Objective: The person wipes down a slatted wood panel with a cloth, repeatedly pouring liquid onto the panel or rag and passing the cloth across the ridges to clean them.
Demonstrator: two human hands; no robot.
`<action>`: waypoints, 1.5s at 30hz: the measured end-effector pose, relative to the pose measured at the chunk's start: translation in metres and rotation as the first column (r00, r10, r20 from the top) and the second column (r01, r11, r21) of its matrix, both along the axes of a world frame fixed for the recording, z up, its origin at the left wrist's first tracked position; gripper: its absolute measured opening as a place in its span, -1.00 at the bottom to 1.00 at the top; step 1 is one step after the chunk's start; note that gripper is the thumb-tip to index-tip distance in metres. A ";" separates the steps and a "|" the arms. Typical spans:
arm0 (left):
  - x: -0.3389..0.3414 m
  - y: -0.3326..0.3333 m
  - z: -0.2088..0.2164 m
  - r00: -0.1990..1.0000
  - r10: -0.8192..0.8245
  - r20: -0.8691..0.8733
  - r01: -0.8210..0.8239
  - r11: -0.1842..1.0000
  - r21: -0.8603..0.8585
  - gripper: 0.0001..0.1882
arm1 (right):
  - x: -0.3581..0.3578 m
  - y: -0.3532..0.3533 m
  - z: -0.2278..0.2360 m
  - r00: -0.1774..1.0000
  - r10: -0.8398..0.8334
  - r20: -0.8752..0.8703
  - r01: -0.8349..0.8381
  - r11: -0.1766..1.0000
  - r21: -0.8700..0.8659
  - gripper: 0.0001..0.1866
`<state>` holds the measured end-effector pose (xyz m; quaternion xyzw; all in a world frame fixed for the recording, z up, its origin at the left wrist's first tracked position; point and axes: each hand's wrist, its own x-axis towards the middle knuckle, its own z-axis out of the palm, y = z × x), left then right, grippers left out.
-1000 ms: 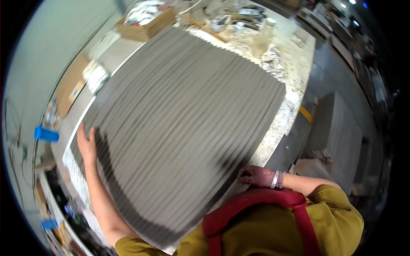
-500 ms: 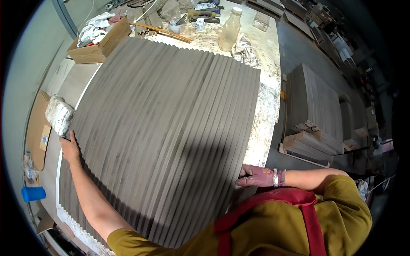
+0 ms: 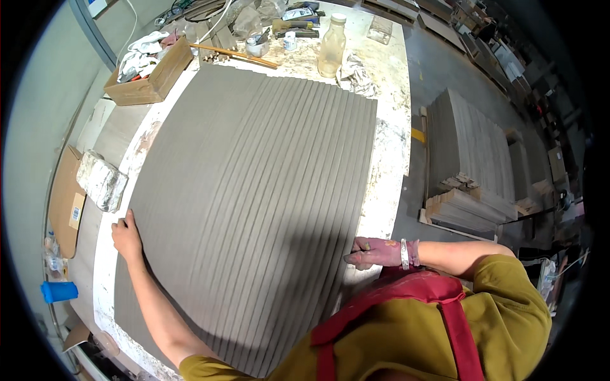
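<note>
A wide row of long, narrow grey strips [image 3: 254, 159] lies side by side on the table in front of me. Its left part looks smooth and close together, while ridges show on the right part. My bare left hand [image 3: 129, 240] rests against the row's left edge, thumb apart from the fingers, which are partly hidden. At the right edge, my right hand [image 3: 379, 252] wears a stained purple glove. Its fingers are curled against the outermost strip.
A white-smeared block [image 3: 101, 181] sits left of the row, with a blue cup [image 3: 59, 291] nearer me. A wooden box [image 3: 149, 81] of rags, a stick [image 3: 238, 56], a bottle [image 3: 332, 47] and a crumpled cloth [image 3: 357, 77] lie beyond. Stacked boards [image 3: 473, 149] stand right of the table [image 3: 387, 152].
My left hand and the row's left edge have moved right, baring more table there. The ridges on the left part have closed up. My right hand remains at the right edge.
</note>
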<state>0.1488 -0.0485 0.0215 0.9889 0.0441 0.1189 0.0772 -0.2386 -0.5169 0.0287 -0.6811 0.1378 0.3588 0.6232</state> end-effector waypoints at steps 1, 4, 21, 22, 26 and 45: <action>-0.013 -0.009 0.002 1.000 0.000 0.016 0.000 1.000 0.014 -0.32 | 0.002 0.004 0.009 1.000 0.003 -0.009 -0.004 0.999 -0.054 -0.57; -0.035 -0.022 0.003 0.997 0.016 -0.080 -0.015 1.000 0.022 -0.31 | 0.002 -0.005 0.009 0.988 0.010 -0.153 0.015 0.987 0.160 -0.62; -0.128 -0.071 -0.004 0.976 0.007 -0.218 0.030 0.985 0.168 -0.27 | 0.013 -0.026 -0.003 0.964 0.236 -0.120 -0.189 0.930 0.314 -0.58; -0.153 -0.080 -0.001 0.972 -0.028 -0.235 0.069 0.984 0.167 -0.27 | 0.016 -0.031 -0.003 0.952 0.298 -0.076 -0.257 0.906 0.336 -0.59; -0.264 -0.169 0.047 0.868 -0.444 -0.221 0.364 0.873 -0.323 -0.41 | 0.047 -0.087 0.025 0.665 0.604 0.440 -0.699 0.711 0.081 -0.58; -0.514 -0.202 0.049 0.962 0.127 -0.243 -0.083 0.979 0.184 -0.08 | 0.258 -0.275 0.004 0.209 0.551 0.808 0.446 0.682 -0.580 -0.52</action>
